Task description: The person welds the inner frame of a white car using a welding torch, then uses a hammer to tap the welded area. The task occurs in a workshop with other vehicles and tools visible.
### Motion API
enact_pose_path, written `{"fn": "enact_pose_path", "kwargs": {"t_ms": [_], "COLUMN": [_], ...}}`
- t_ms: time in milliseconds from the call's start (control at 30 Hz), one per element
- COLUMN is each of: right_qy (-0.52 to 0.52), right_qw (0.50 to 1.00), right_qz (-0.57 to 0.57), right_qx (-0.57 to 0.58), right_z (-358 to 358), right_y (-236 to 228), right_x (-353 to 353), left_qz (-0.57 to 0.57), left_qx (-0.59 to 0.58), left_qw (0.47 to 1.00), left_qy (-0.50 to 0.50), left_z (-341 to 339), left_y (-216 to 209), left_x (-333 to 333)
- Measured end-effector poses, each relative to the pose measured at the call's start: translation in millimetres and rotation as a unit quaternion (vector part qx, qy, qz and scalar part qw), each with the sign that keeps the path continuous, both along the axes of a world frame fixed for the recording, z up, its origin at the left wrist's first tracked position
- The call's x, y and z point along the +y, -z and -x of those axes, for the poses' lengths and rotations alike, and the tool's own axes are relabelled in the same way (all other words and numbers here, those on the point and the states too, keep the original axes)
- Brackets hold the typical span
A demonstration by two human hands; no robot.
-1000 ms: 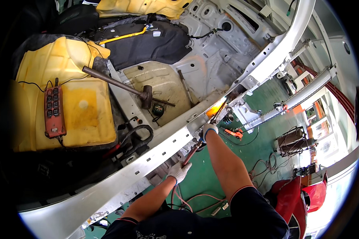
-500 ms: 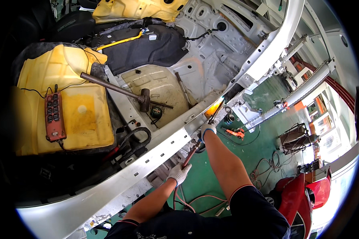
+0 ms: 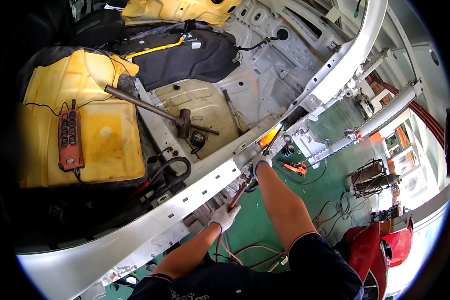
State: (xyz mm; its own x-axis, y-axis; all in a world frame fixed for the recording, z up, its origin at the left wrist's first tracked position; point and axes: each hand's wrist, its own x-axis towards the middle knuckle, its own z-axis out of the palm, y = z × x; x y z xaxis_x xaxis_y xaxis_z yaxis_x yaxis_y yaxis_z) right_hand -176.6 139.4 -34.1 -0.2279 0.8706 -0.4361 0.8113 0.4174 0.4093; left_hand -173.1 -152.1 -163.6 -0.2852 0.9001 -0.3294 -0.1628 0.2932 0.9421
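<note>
Both my hands wear pale work gloves and are closed on a long gas torch. My left hand wraps its reddish-brown rear handle, where hoses trail down. Further forward, my right hand grips the torch near its thin front tube. An orange glow and a small bright flame show beyond that hand, against the outer side of the silver car sill. The exact tip of the torch is hard to make out.
Inside the stripped car body lie a hammer, a tape measure and a red remote control on yellow foam. A chained post stands right. An orange clamp-like tool and cables lie on the green floor.
The view has shifted slightly, so the car interior sits a little further right. Both hands keep their hold on the torch, with almost no movement, and the orange glow persists.
</note>
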Motion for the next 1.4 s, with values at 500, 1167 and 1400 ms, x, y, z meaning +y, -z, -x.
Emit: {"fn": "enact_pose_path", "kwargs": {"t_ms": [500, 1167, 1400], "right_qy": [-0.104, -0.094, -0.116], "right_qw": [0.994, 0.993, 0.99], "right_qz": [0.001, 0.005, 0.033], "right_qx": [-0.039, -0.066, -0.072], "right_z": [9, 24, 35], "right_y": [3, -22, -30], "right_x": [-6, -37, -44], "left_qz": [-0.018, 0.013, 0.014], "left_qx": [0.024, -0.06, -0.081], "left_qw": [1.0, 0.998, 0.997], "left_qy": [-0.003, 0.01, 0.008], "left_z": [4, 19, 25], "left_y": [17, -21, -21], "left_x": [-2, -25, -28]}}
